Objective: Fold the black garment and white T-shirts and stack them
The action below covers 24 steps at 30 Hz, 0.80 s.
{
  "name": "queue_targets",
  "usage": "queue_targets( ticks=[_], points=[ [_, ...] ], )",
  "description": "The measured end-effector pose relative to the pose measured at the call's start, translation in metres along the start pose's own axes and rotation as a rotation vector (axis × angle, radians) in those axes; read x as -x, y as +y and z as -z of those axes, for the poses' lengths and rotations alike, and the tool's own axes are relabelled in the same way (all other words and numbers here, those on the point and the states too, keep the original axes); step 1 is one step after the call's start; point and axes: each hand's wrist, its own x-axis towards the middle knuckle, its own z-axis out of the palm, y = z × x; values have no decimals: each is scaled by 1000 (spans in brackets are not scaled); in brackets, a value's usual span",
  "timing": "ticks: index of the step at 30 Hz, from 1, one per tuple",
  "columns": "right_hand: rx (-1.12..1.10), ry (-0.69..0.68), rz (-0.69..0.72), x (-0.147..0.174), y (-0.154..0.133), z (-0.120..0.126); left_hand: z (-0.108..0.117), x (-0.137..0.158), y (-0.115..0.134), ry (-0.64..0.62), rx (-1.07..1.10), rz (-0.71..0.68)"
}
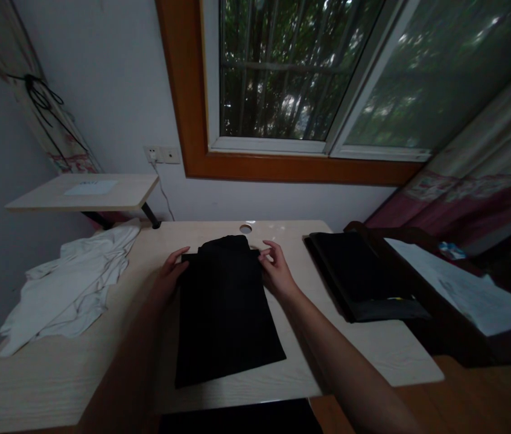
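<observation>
A black folded garment [225,313] lies on the pale wooden desk [373,355], its wider edge toward me and a rounded, bunched part at its far end. My left hand [169,278] is at its far left corner, with the thumb and fingers closed on the cloth's edge. At the far right corner, my right hand [277,271] pinches the edge between thumb and index finger, the other fingers slightly raised. What kind of garment it is cannot be made out in the dim light.
A crumpled white cloth [74,280] lies on the left, near a raised shelf [133,190] bearing a paper sheet [91,187]. Black folded items [355,271] are stacked at the right. Beyond them, a white sheet [467,289] rests on dark furniture. A window [291,72] is behind the desk.
</observation>
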Motion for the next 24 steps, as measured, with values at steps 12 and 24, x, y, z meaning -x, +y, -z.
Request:
queue_targets(
  ticks=[12,24],
  points=[
    [86,66,-129,-61,12,-15,-1,-69,-17,50,-7,93],
    [-115,-12,-8,-50,-4,-18,1,-58,6,-114,222,-22]
  ],
)
